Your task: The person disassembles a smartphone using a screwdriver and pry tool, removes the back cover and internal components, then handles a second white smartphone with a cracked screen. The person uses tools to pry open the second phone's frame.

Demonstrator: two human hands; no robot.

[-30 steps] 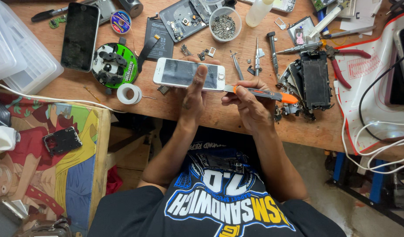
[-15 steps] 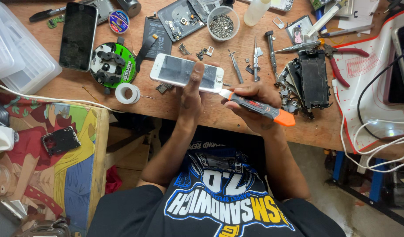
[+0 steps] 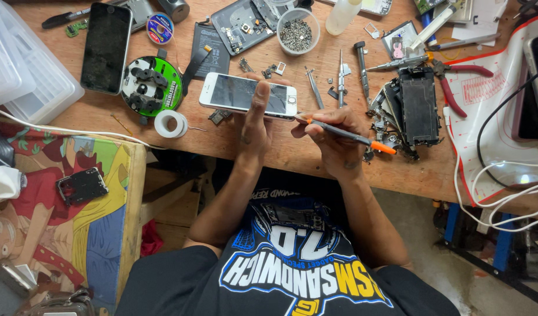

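Observation:
A white smartphone (image 3: pixel 234 93) with a dark screen lies lengthwise just above the wooden workbench (image 3: pixel 292 155). My left hand (image 3: pixel 258 120) grips it across the middle, fingers curled over its far edge. My right hand (image 3: pixel 333 137) holds a thin screwdriver (image 3: pixel 351 136) with an orange end cap. The tool's tip points left at the phone's right end, near the round button. Both forearms reach up from the bottom of the view.
A black phone (image 3: pixel 106 47), a green round parts holder (image 3: pixel 150 86) and a white tape roll (image 3: pixel 170 123) lie at the left. A bowl of screws (image 3: pixel 297 30) sits at the back. Stripped phone parts (image 3: pixel 418 108), red pliers (image 3: pixel 456 88) and white cables (image 3: pixel 503 181) crowd the right.
My right hand has shifted the screwdriver in its fingers, so it lies flatter with the orange end farther right. The phone has moved slightly left in my left hand.

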